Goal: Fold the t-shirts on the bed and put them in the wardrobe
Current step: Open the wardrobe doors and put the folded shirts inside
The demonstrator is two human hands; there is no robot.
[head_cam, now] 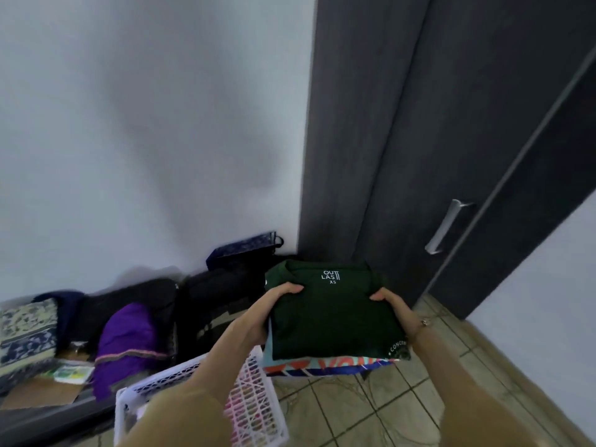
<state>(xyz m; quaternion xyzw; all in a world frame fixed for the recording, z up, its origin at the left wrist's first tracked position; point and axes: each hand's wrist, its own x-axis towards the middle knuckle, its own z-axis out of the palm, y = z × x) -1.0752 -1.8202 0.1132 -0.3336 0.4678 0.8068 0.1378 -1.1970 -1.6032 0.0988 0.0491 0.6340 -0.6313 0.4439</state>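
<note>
- Dark green folded t-shirt [332, 317] tops a stack, carried just before the shut wardrobe door [483, 156].
- Left hand [277, 304] and right hand [392, 306] grip opposite edges, thumbs on top.
- Keep the stack level; you must free one hand for the handle [446, 225].

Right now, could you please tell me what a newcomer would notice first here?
The stack of folded t-shirts, dark green on top, sits at centre, gripped by the left hand and right hand. Behind it, at right, stands the dark grey wardrobe door, closed, with a silver handle.
</note>
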